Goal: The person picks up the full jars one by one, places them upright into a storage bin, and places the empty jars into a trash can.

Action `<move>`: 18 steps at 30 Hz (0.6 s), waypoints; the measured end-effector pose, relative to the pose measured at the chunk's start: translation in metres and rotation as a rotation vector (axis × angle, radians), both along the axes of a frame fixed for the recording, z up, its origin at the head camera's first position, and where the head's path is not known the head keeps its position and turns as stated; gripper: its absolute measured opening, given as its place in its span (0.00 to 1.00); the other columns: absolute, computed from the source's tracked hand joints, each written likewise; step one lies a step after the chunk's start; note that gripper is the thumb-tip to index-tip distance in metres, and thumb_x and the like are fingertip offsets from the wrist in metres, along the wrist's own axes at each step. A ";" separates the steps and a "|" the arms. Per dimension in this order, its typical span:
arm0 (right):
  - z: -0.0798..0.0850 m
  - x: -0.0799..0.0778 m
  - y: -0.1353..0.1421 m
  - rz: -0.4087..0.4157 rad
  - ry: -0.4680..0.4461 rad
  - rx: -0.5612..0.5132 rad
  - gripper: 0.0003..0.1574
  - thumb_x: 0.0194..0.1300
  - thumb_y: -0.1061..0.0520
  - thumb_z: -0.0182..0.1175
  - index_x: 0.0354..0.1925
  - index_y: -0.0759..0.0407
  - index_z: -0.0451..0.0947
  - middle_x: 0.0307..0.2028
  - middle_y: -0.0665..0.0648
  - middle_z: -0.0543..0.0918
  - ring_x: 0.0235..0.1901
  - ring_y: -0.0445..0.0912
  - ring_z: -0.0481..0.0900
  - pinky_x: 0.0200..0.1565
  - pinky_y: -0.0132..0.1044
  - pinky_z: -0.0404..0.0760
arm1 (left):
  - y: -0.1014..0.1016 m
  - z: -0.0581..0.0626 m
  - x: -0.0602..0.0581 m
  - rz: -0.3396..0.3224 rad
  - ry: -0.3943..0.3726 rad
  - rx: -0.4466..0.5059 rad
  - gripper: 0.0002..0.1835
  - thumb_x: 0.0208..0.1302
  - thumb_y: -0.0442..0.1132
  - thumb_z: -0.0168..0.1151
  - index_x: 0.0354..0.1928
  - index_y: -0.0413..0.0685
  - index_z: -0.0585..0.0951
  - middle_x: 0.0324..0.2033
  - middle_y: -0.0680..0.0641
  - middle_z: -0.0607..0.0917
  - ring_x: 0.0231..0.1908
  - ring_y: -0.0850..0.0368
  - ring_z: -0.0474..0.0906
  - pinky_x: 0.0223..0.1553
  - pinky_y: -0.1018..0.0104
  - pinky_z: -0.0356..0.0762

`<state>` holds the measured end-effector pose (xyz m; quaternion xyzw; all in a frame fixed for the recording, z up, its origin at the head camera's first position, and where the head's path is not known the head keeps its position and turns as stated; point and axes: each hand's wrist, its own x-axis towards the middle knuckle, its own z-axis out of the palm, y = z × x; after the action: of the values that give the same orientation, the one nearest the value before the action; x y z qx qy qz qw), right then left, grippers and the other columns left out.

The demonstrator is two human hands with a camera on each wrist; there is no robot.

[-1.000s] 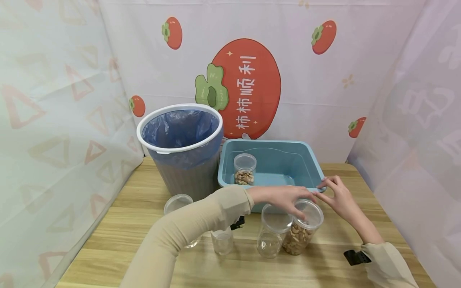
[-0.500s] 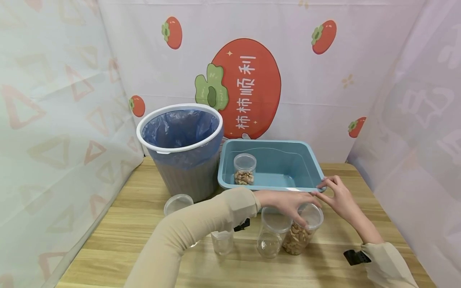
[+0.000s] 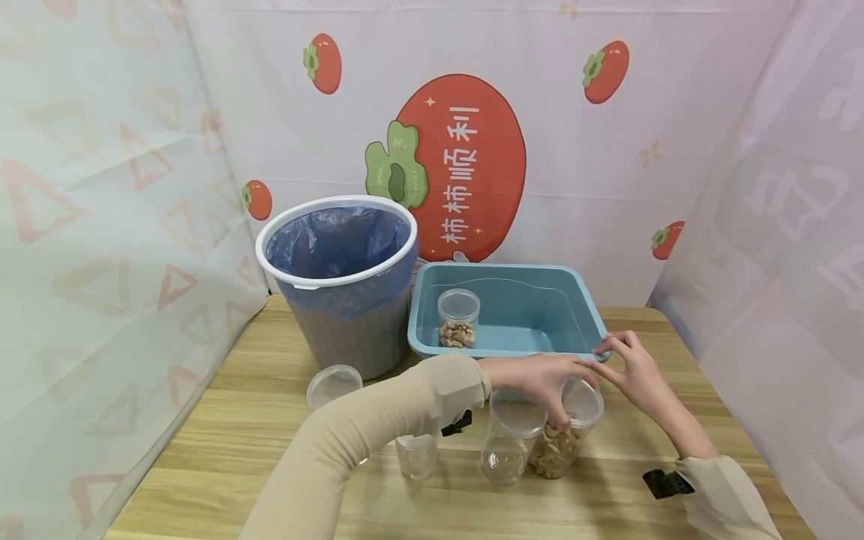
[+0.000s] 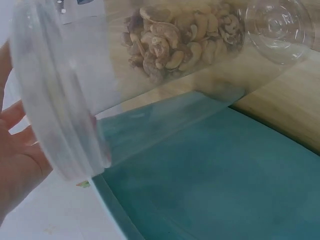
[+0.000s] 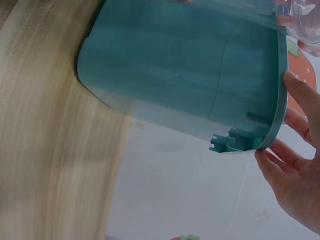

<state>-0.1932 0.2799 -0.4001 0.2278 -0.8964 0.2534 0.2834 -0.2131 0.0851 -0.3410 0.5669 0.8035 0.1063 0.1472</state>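
Observation:
A clear lidded jar of cashews [image 3: 553, 454] stands on the table in front of the blue plastic bin [image 3: 513, 292]. My left hand [image 3: 536, 373] reaches over from behind and grips this jar near its lid, thumb on the near side. Just left of it is an empty clear jar [image 3: 508, 435], whose lid [image 4: 57, 100] fills much of the left wrist view, with the cashews [image 4: 175, 42] showing through its wall. My right hand [image 3: 637, 375] pinches the bin's front right corner; in the right wrist view its fingertips [image 5: 292, 82] press the rim.
Inside the bin, at its left, sits a jar of walnuts [image 3: 458, 326]. A trash can [image 3: 358, 334] with a blue liner stands left of the bin. A small clear jar [image 3: 416, 455] and another lidded clear jar [image 3: 334, 384] stand farther left, the latter partly hidden by my sleeve.
My left hand has come down slightly and moved a little right, its thumb now lower at the cashew jar's lid. The jar's top has shifted slightly left. My right hand stays at the bin corner.

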 end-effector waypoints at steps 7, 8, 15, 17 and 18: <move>0.001 0.000 0.000 -0.002 0.005 0.019 0.16 0.38 0.72 0.67 0.27 0.62 0.73 0.35 0.63 0.69 0.43 0.61 0.71 0.34 0.51 0.70 | -0.003 0.001 -0.005 0.058 0.033 0.081 0.37 0.39 0.49 0.70 0.57 0.54 0.71 0.48 0.52 0.70 0.41 0.66 0.69 0.35 0.83 0.64; 0.001 0.000 0.000 -0.002 0.003 0.024 0.17 0.37 0.73 0.67 0.27 0.63 0.73 0.35 0.63 0.69 0.43 0.61 0.71 0.33 0.51 0.71 | -0.003 0.002 -0.006 0.063 0.030 0.103 0.36 0.40 0.49 0.70 0.56 0.54 0.71 0.48 0.53 0.70 0.41 0.66 0.69 0.35 0.83 0.64; 0.002 0.001 0.000 -0.002 0.031 0.048 0.22 0.32 0.76 0.68 0.29 0.65 0.72 0.35 0.64 0.70 0.37 0.59 0.72 0.31 0.46 0.71 | -0.006 0.021 -0.009 0.076 0.009 0.211 0.35 0.41 0.48 0.69 0.56 0.52 0.71 0.46 0.54 0.70 0.42 0.67 0.66 0.38 0.83 0.62; 0.002 0.001 0.000 -0.004 0.048 0.055 0.23 0.31 0.76 0.68 0.31 0.68 0.73 0.35 0.64 0.70 0.35 0.58 0.73 0.31 0.43 0.70 | -0.008 0.027 -0.009 0.085 0.014 0.220 0.35 0.42 0.49 0.68 0.57 0.53 0.71 0.46 0.53 0.70 0.42 0.67 0.66 0.38 0.83 0.63; 0.002 0.001 0.001 -0.006 0.056 0.058 0.25 0.30 0.76 0.68 0.32 0.69 0.73 0.34 0.64 0.70 0.34 0.57 0.73 0.31 0.42 0.70 | -0.008 0.030 -0.010 0.090 0.022 0.225 0.35 0.42 0.50 0.68 0.57 0.53 0.71 0.46 0.53 0.71 0.42 0.67 0.67 0.38 0.83 0.63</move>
<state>-0.1920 0.2804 -0.3981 0.2403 -0.8959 0.2199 0.3022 -0.2226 0.0768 -0.3108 0.5445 0.8126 0.1962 0.0689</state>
